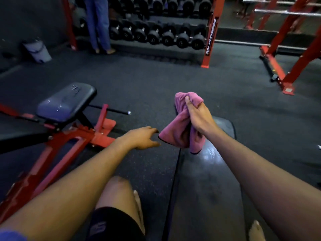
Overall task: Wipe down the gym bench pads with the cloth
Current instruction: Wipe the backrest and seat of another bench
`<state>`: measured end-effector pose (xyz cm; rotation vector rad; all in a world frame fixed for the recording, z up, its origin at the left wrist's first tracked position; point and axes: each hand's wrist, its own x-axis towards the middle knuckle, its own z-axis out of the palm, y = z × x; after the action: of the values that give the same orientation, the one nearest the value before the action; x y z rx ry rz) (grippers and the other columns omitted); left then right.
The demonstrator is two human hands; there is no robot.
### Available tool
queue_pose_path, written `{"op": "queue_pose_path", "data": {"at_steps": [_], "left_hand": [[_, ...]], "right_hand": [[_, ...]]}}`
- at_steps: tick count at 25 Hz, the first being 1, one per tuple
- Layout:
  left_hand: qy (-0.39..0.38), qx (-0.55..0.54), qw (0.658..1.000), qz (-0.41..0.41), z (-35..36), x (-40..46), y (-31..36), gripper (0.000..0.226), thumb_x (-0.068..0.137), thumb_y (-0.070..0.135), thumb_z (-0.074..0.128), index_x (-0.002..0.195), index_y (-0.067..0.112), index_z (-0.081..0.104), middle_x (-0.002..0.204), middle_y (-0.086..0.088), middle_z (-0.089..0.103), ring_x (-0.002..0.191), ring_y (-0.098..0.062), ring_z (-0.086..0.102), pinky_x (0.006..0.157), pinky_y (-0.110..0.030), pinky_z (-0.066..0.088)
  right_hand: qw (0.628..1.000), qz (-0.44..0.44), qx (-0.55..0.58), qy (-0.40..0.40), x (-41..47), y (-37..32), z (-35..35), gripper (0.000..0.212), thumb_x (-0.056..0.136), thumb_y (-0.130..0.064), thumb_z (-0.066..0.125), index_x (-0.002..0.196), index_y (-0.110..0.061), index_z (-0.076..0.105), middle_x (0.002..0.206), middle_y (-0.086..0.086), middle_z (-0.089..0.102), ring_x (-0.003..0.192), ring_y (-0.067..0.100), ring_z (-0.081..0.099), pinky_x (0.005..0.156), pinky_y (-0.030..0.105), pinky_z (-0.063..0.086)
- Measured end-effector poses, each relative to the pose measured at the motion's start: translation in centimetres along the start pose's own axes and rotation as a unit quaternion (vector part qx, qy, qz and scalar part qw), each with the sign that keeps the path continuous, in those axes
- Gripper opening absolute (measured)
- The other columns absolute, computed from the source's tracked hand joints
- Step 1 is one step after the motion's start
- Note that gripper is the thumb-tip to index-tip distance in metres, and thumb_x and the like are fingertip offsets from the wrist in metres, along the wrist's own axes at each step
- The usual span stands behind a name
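My right hand grips a bunched pink cloth and holds it up above the far half of a long black bench pad that runs away from me at lower right. The pad shines wet under the cloth. My left hand hovers just left of the cloth's lower corner, fingers relaxed and holding nothing, over the floor beside the pad. A second black pad with water drops on it sits on a red frame at the left.
A dumbbell rack on red posts lines the back wall, with a person's legs standing before it. A grey bucket stands at far left. A red rack frame is at right. My knee is at bottom centre.
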<state>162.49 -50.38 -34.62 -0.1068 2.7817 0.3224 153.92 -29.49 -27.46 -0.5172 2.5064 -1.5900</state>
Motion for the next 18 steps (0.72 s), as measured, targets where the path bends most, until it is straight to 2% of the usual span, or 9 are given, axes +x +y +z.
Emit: {"op": "queue_pose_path", "data": {"at_steps": [3,6,8,11,13,16,18], "left_hand": [[0.006,-0.001,0.999,-0.047,-2.8,4.1,-2.8,0.071,0.095,0.061,0.061,0.155,0.027,0.043,0.154,-0.004,0.049,0.138,-0.028,0.052,0.112,-0.046,0.044],[-0.020,0.005,0.996,-0.082,-4.7,8.0,-5.3,0.074,0.095,0.064,0.060,0.156,0.027,0.040,0.155,-0.005,0.047,0.139,-0.029,0.051,0.112,-0.048,0.044],[-0.015,-0.016,0.994,-0.103,-5.9,8.5,-7.1,0.073,0.096,0.062,0.059,0.157,0.026,0.039,0.155,-0.005,0.047,0.138,-0.029,0.051,0.111,-0.045,0.045],[-0.012,-0.063,0.987,-0.149,-8.5,4.9,-10.9,0.075,0.097,0.061,0.058,0.158,0.024,0.036,0.156,-0.004,0.045,0.138,-0.027,0.052,0.110,-0.043,0.046],[-0.019,-0.088,0.980,-0.180,-11.3,0.8,-13.9,0.077,0.098,0.060,0.057,0.161,0.022,0.032,0.163,-0.003,0.037,0.144,-0.027,0.047,0.113,-0.043,0.044],[0.011,-0.127,0.967,-0.222,-16.3,-6.0,-18.6,0.077,0.102,0.055,0.054,0.164,0.019,0.026,0.171,-0.002,0.022,0.153,-0.024,0.032,0.119,-0.038,0.035],[0.051,-0.159,0.954,-0.248,-19.7,-10.6,-21.9,0.077,0.101,0.057,0.053,0.164,0.020,0.026,0.171,-0.001,0.022,0.154,-0.023,0.031,0.120,-0.038,0.033]], "right_hand": [[0.999,0.019,0.026,-0.021,3.8,0.7,0.4,0.034,0.107,-0.048,0.043,0.124,-0.027,0.064,0.120,-0.006,0.061,0.114,0.006,0.053,0.093,0.018,0.035],[0.995,0.046,0.019,-0.083,7.4,1.9,2.3,0.045,0.106,-0.053,0.043,0.133,-0.024,0.063,0.124,-0.009,0.059,0.119,0.005,0.051,0.097,0.019,0.034],[0.991,0.052,0.008,-0.123,9.1,0.7,3.8,0.042,0.106,-0.050,0.044,0.133,-0.025,0.064,0.122,-0.011,0.059,0.119,0.002,0.050,0.095,0.016,0.033],[0.980,0.079,-0.004,-0.182,11.0,-5.8,6.4,0.039,0.106,-0.048,0.045,0.133,-0.026,0.064,0.118,-0.012,0.058,0.114,0.002,0.051,0.091,0.016,0.033],[0.970,0.084,-0.028,-0.228,11.6,-11.6,8.2,0.036,0.106,-0.049,0.045,0.129,-0.029,0.064,0.118,-0.011,0.059,0.113,0.004,0.053,0.090,0.016,0.035],[0.949,0.112,-0.067,-0.285,11.3,-19.6,10.6,0.026,0.104,-0.052,0.046,0.112,-0.035,0.065,0.106,-0.014,0.065,0.104,0.006,0.060,0.093,0.022,0.040],[0.940,0.121,-0.092,-0.305,11.0,-25.6,12.3,0.019,0.102,-0.053,0.049,0.101,-0.042,0.065,0.097,-0.025,0.063,0.097,-0.003,0.060,0.095,0.024,0.042]]}}
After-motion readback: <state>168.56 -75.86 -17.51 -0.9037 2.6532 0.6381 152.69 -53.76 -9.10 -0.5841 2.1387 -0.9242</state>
